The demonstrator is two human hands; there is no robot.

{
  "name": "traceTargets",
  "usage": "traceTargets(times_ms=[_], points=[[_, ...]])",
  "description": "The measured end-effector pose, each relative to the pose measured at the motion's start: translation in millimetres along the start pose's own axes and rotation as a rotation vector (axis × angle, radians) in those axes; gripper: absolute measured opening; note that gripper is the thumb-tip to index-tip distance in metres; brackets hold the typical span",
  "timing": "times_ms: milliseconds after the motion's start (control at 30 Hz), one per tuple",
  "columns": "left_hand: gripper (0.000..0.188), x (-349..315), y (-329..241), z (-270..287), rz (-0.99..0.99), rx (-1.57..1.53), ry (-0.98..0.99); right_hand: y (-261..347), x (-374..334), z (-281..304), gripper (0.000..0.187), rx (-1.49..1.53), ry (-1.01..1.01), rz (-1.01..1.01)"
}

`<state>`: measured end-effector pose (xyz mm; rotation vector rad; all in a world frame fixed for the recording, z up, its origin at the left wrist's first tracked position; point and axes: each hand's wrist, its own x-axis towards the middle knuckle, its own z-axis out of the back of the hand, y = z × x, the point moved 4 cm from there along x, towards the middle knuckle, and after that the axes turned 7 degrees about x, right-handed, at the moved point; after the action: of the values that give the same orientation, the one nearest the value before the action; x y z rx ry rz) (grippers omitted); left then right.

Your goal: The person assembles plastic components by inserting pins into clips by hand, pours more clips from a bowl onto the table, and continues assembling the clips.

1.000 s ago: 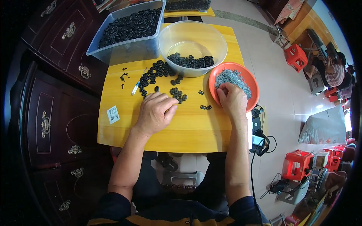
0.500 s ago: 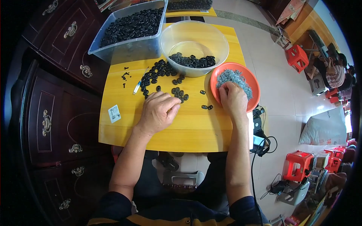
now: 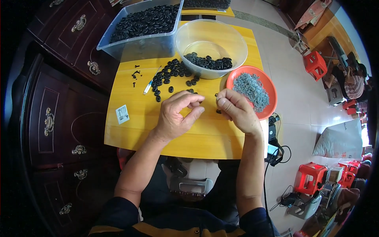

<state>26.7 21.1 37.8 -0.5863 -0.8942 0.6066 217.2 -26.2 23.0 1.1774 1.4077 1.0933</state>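
My left hand (image 3: 178,115) is raised over the middle of the yellow table, its thumb and fingertips curled toward each other around a small dark piece, apparently one of the black oval parts. Facing it, my right hand (image 3: 241,111) is closed in a pinch; whatever it grips is hidden by the fingers. Beside the right hand stands an orange-red bowl (image 3: 272,94) of small grey metal screws (image 3: 251,89). Loose black oval parts (image 3: 173,70) lie beyond my left hand, and a few more are partly hidden behind both hands.
A clear round tub (image 3: 237,37) holding black parts stands at the back, next to a large clear bin (image 3: 138,47) full of them. Left on the table are a pen-like tool (image 3: 147,87), small dark screws (image 3: 136,74) and a white label (image 3: 122,114). Dark drawers (image 3: 59,110) flank the left.
My right hand has come out of the bowl of screws and moved left. My left hand has lifted off the black parts and shifted right, so both hands now face each other.
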Motion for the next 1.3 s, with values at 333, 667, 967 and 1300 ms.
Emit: traceTargets(times_ms=[333, 667, 967, 1300], points=[[0.025, -1, 1, -7, -0.005, -0.065, 0.01, -16, 8, -20, 0.022, 0.07, 0.122, -0.072], [0.006, 1, 4, -8, 0.102, -0.036, 0.093, -22, 10, -20, 0.018, -0.011, 0.114, -0.006], [0.007, -2, 27, -1, 0.206, 0.054, 0.04, -25, 8, -24, 0.014, -0.756, -0.074, 0.326], [0.007, -4, 31, -4, 0.27, -0.066, 0.012, -35, -4, -32, 0.012, -1.073, -0.249, 0.363]])
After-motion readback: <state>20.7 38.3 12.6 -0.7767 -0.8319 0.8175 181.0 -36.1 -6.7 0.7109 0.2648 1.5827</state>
